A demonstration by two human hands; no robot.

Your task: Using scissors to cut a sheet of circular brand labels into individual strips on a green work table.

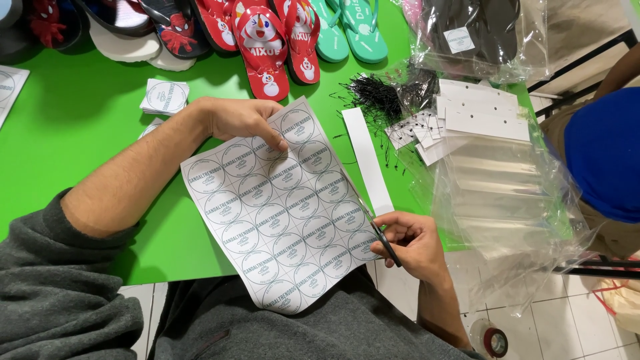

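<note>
The left hand point(241, 121) pinches the top edge of a white sheet of round printed labels point(280, 203), held over the near edge of a green table point(80, 120). The right hand point(412, 243) is closed around scissors point(373, 223) whose blades meet the sheet's right edge; their handles are hidden in the fist. A cut paper strip point(368, 160) lies just beyond. Further off lie clear plastic bags point(507, 193), black tag fasteners point(377, 93) and flip-flops point(267, 43), cut off at the top
</note>
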